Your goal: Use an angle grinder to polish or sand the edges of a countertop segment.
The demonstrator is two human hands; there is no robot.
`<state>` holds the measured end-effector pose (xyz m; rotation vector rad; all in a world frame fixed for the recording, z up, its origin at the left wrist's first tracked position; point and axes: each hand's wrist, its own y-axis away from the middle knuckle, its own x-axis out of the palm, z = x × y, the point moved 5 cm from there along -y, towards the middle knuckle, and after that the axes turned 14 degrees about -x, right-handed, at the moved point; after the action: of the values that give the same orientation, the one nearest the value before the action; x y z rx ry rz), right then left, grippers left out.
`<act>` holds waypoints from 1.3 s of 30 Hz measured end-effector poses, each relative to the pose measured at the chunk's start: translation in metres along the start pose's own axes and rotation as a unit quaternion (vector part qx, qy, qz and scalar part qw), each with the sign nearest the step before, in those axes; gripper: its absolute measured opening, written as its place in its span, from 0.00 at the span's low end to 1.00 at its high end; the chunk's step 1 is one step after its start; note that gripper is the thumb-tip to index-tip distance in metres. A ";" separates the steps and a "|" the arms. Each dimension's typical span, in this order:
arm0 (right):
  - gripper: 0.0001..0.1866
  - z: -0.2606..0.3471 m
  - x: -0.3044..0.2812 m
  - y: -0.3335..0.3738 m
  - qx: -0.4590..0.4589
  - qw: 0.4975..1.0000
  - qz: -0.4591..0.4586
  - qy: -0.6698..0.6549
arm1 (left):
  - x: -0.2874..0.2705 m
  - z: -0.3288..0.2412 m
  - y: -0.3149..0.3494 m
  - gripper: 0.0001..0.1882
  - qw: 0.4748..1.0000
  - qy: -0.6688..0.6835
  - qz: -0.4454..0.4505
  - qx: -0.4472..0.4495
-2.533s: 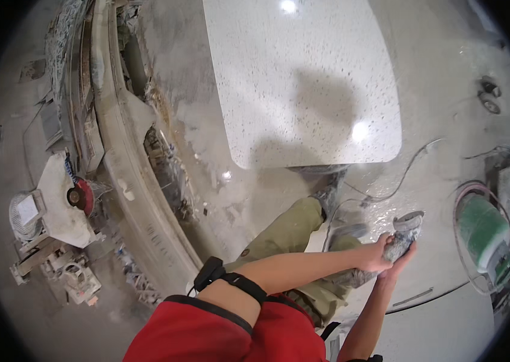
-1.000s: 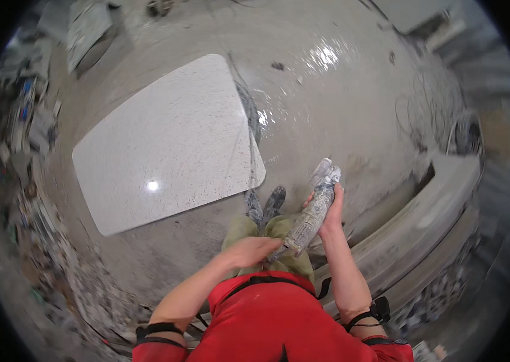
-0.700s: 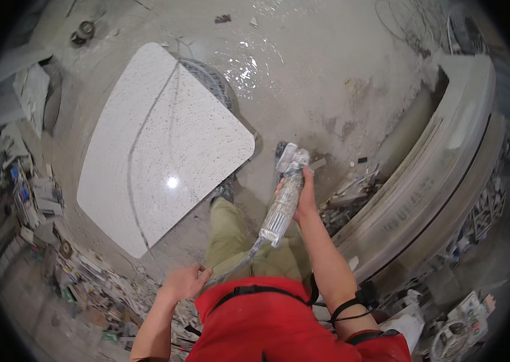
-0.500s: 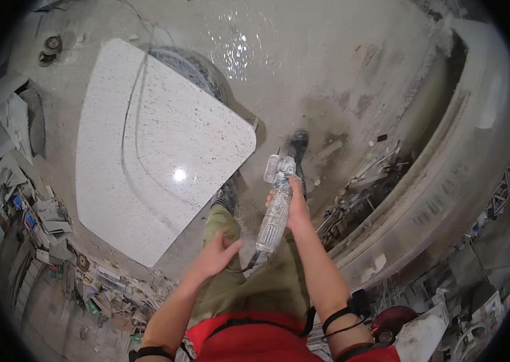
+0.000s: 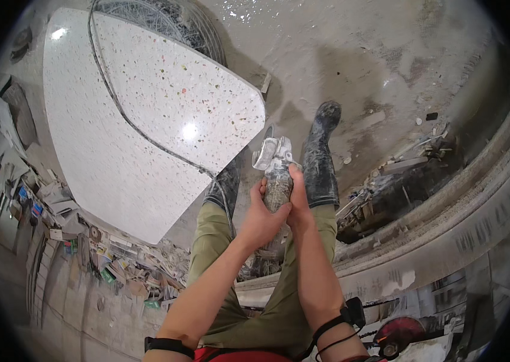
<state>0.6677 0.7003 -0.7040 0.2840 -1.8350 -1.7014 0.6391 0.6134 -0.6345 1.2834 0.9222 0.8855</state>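
An angle grinder (image 5: 278, 181), caked in pale dust, is held in front of my legs with its guarded head pointing away from me. My right hand (image 5: 299, 196) wraps its body from the right, thumb along the top near the head. From the left, my left hand (image 5: 265, 218) grips the same body lower down. Much of the grinder's rear end is hidden under my hands. Left of it lies a white speckled terrazzo slab (image 5: 140, 114) with a rounded corner. A dark power cord (image 5: 123, 111) runs across the slab and down beside my left leg.
Beneath the slab's far edge shows a dusty tyre (image 5: 188, 24). My rubber boots (image 5: 321, 157) stand on wet grey concrete. At right a long curved ledge (image 5: 436, 259) borders rubble and scraps (image 5: 381, 187). Piled offcuts (image 5: 128, 265) lie at lower left.
My left hand has come from beside the grinder onto its body. The right hand still holds the grinder. My view has shifted, and the slab appears larger and farther left.
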 end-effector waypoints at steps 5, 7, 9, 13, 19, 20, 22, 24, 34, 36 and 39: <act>0.33 -0.010 0.006 -0.009 -0.004 1.000 -0.011 -0.006 | -0.015 -0.006 0.000 0.49 0.999 -0.027 0.006 -0.031; 0.33 -0.013 0.008 -0.010 0.005 1.000 -0.010 -0.007 | -0.019 -0.004 -0.001 0.50 0.998 -0.052 -0.004 -0.038; 0.34 -0.016 0.009 -0.010 0.013 1.000 -0.016 0.013 | -0.021 0.002 -0.005 0.50 0.998 -0.050 -0.008 -0.033; 0.34 -0.021 0.010 -0.014 0.002 1.000 -0.014 0.028 | -0.024 0.009 -0.008 0.49 0.998 -0.054 -0.015 -0.032; 0.33 -0.015 0.011 -0.017 -0.016 1.000 -0.012 -0.004 | -0.022 0.004 -0.013 0.48 0.999 -0.034 0.004 -0.033; 0.32 -0.017 0.008 -0.018 -0.015 1.000 -0.028 0.000 | -0.021 0.005 -0.014 0.48 0.999 -0.033 0.006 -0.032; 0.31 -0.017 0.004 -0.018 -0.013 0.999 -0.044 0.007 | -0.020 0.007 -0.016 0.49 0.998 -0.040 -0.005 -0.039; 0.28 -0.013 0.003 -0.018 -0.009 0.999 -0.039 0.013 | -0.016 0.003 -0.016 0.49 0.999 -0.035 0.003 -0.042; 0.24 0.073 0.013 -0.031 0.005 0.986 0.031 0.163 | 0.042 -0.032 -0.020 0.43 0.962 0.258 0.039 0.076; 0.24 0.077 0.014 -0.035 0.009 0.984 0.029 0.175 | 0.046 -0.033 -0.024 0.43 0.959 0.269 0.035 0.075; 0.24 0.069 0.009 -0.036 0.020 0.984 0.015 0.177 | 0.045 -0.025 -0.026 0.43 0.961 0.268 0.028 0.067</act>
<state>0.6129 0.7470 -0.7346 0.5366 -1.6005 -1.4840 0.6340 0.6618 -0.6647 1.2064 1.3933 1.2664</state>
